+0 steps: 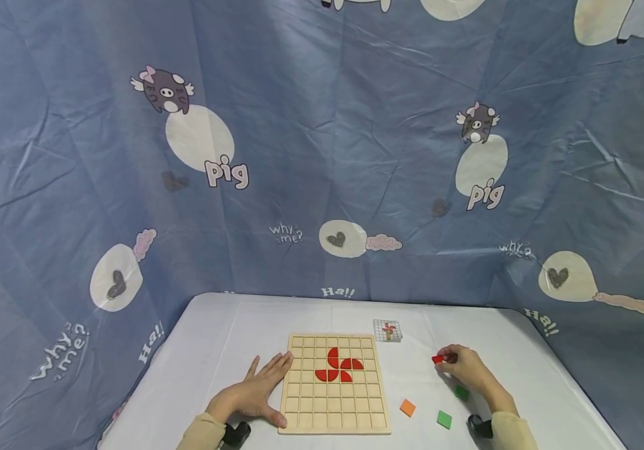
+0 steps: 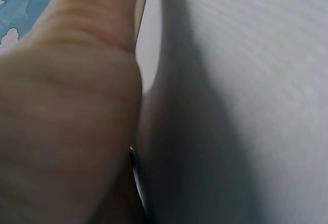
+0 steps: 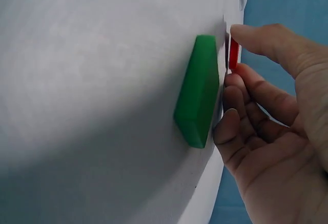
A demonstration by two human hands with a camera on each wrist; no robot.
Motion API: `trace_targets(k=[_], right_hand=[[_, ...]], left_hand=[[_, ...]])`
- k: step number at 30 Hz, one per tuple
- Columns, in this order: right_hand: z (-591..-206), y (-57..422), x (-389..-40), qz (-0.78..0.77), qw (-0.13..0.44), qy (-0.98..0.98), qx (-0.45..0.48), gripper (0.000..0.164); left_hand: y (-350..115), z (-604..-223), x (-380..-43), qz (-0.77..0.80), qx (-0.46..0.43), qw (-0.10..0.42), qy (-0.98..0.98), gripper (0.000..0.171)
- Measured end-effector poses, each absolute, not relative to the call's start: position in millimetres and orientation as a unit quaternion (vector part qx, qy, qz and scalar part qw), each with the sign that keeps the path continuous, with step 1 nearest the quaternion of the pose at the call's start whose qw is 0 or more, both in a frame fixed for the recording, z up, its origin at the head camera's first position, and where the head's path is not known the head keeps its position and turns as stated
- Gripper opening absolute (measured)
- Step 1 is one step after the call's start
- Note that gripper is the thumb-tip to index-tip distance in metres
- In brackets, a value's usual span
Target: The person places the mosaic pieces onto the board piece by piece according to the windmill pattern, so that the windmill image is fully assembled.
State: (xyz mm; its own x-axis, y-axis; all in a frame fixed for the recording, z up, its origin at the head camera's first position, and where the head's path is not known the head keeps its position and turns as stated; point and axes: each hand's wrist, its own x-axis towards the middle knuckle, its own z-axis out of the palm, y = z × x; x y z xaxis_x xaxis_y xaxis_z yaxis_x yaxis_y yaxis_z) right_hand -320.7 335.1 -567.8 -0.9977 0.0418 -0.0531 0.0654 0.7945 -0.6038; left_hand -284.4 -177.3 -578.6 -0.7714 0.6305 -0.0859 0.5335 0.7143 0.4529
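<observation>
A wooden grid board (image 1: 333, 420) lies on the white table, with several red quarter-round tiles (image 1: 333, 358) set in a pinwheel in its upper middle squares. My left hand (image 1: 260, 389) is spread flat with its thumb and fingers along the board's left edge; the left wrist view shows mostly palm heel and wrist. To the right of the board, my right hand (image 1: 466, 367) pinches a small red tile (image 1: 438, 359) between thumb and forefinger, the other fingers curled. A green square tile (image 3: 197, 93) lies close beside that hand, near the wrist.
An orange square tile (image 1: 408, 408) and another green tile (image 1: 444, 419) lie right of the board's lower corner. A small pattern card (image 1: 387, 330) with a red figure on a grid sits by the upper right corner. Blue printed cloth (image 1: 299, 156) hangs behind the table.
</observation>
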Motion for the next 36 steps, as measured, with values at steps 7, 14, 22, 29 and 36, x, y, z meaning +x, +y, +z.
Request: trace_targets(k=[7, 14, 22, 29, 36], right_hand=[[-567, 332, -318, -0.326, 0.005, 0.945, 0.031, 0.039], [-566, 320, -311, -0.319, -0.011, 0.948, 0.025, 0.036], [-560, 287, -301, -0.322, -0.029, 0.946, 0.006, 0.034], [-555, 250, -291, -0.344, -0.042, 0.937, -0.039, 0.027], [-549, 214, -279, -0.329, -0.064, 0.933, -0.131, 0.025]], left_hand=[[-177, -579, -284, 0.205, 0.314, 0.119, 0.919, 0.127], [-178, -579, -283, 0.209, 0.314, 0.120, 0.918, 0.127], [-177, -578, -284, 0.201, 0.316, 0.115, 0.920, 0.128], [-177, -579, -284, 0.201, 0.316, 0.116, 0.920, 0.128], [-177, -578, -283, 0.204, 0.317, 0.116, 0.919, 0.127]])
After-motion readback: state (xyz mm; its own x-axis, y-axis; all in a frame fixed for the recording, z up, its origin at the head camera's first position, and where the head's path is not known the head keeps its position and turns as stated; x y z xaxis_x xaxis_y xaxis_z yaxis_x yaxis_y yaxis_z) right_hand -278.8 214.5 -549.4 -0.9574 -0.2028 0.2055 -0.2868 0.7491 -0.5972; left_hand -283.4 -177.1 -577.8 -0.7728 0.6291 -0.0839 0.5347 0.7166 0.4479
